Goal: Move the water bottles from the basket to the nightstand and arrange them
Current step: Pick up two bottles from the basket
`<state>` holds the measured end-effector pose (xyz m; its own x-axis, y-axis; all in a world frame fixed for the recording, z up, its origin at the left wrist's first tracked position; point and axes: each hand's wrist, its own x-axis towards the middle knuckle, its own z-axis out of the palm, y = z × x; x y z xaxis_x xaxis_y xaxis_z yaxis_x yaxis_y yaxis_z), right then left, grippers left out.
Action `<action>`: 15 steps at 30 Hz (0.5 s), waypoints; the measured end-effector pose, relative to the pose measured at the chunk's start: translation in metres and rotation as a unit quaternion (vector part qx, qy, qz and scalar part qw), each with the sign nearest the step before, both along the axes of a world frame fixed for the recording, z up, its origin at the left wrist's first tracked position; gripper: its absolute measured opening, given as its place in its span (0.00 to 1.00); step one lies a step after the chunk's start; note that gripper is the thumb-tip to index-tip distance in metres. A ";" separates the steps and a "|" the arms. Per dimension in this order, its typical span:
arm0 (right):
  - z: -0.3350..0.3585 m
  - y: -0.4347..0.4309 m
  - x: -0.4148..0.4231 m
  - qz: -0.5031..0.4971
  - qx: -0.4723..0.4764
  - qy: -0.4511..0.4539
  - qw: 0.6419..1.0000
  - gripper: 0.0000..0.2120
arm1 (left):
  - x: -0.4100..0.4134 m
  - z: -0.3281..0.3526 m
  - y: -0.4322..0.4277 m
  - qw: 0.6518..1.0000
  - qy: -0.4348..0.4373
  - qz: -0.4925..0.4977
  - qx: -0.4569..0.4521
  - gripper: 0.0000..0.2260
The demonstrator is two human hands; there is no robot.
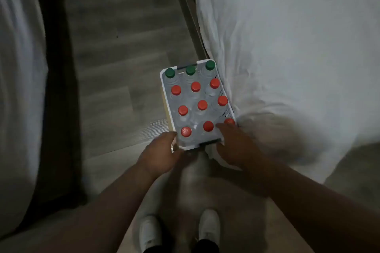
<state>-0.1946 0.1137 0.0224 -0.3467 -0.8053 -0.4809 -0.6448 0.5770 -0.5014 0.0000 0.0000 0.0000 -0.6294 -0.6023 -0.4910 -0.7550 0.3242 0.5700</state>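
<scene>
Twelve water bottles (202,105), nine red-capped and three green-capped, stand upright in a white plastic basket (164,88) that is on or just above the wood floor (115,51), against the white bedding (287,47); no nightstand is in view. The left hand (159,153) curls around the basket's near-left corner, while the right hand (236,146) lies over the near-right rim with its fingers (223,127) beside a red cap; whether it is clamped cannot be told. For a steady lift, grip both sides evenly and keep the basket level so no bottle tips.
</scene>
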 end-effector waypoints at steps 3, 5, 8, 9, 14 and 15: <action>-0.024 -0.018 -0.006 0.033 -0.006 0.035 0.999 0.22 | -0.012 -0.019 -0.010 1.000 0.025 0.000 -0.018 0.22; -0.035 -0.028 -0.009 0.053 0.008 0.049 0.997 0.18 | -0.018 -0.029 -0.014 0.999 0.017 -0.009 -0.029 0.20; -0.043 -0.034 -0.008 0.046 0.003 0.054 0.997 0.12 | -0.025 -0.038 -0.015 0.998 -0.032 -0.024 -0.048 0.17; -0.046 -0.036 -0.008 0.043 -0.001 0.057 0.997 0.13 | -0.027 -0.041 -0.016 0.997 -0.040 -0.026 -0.058 0.17; -0.056 -0.043 -0.002 0.031 0.042 0.051 0.997 0.17 | -0.039 -0.047 -0.019 0.994 -0.038 -0.020 -0.102 0.12; -0.057 -0.045 -0.001 0.017 0.041 0.050 0.998 0.17 | -0.041 -0.047 -0.019 0.994 -0.034 -0.015 -0.105 0.11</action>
